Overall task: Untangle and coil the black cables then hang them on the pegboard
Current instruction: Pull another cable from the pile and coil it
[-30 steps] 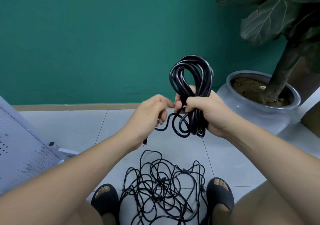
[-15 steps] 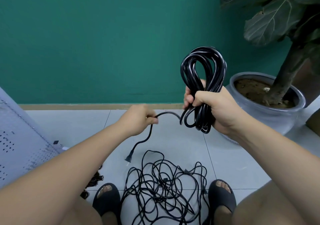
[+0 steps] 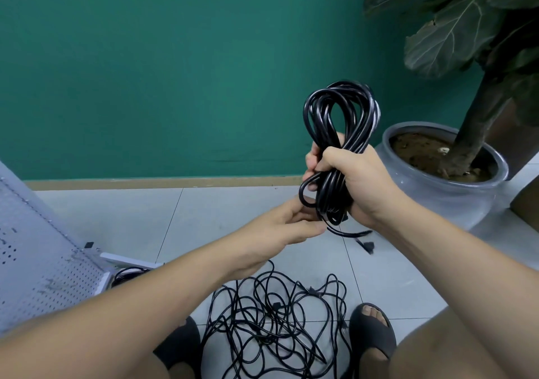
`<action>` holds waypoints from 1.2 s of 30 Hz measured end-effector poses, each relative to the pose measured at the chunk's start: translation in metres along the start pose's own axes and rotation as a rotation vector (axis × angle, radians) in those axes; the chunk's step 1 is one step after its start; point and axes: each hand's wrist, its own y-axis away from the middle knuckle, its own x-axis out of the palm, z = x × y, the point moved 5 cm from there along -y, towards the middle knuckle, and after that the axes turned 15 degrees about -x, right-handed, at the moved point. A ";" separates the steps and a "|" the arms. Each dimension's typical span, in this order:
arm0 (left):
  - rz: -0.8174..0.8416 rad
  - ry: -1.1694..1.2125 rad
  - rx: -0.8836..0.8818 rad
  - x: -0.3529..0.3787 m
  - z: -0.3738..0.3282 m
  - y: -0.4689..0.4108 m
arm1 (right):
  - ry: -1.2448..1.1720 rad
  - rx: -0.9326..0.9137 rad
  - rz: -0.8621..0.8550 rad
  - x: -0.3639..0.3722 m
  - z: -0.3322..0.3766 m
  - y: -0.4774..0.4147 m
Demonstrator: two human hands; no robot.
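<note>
The coiled cable (image 3: 341,121) is held up in front of the green wall as an upright bundle of loops. The right hand (image 3: 361,183) grips its waist, fingers curled tightly round it. Just below, the left hand (image 3: 280,227) appears to pinch the loose tail (image 3: 347,234), whose plug (image 3: 368,246) shows blurred beneath the right wrist. If the tail is wrapped slackly or the right grip eases, the loops could spring apart, drop into the tangled cables (image 3: 277,326) on the floor between the feet, and knot afresh. The free plug might also snag a loop. The pegboard (image 3: 38,250) stands well to the left, so a loose coil could unravel on the way.
</note>
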 end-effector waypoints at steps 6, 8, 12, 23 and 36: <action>0.035 0.243 -0.058 0.024 0.000 0.006 | 0.027 -0.031 -0.152 -0.006 0.000 -0.001; 0.034 0.299 -0.079 0.028 0.000 0.009 | 0.101 -0.045 -0.192 -0.009 -0.001 -0.001; -0.112 0.187 -0.092 0.020 -0.006 0.015 | 0.321 -0.130 -0.289 -0.021 0.001 -0.002; -0.447 -0.497 0.057 -0.027 -0.051 0.053 | 0.968 -0.036 0.129 -0.021 -0.016 -0.017; -0.655 -0.419 0.361 -0.080 -0.081 0.070 | 0.478 0.200 0.646 0.034 -0.038 0.025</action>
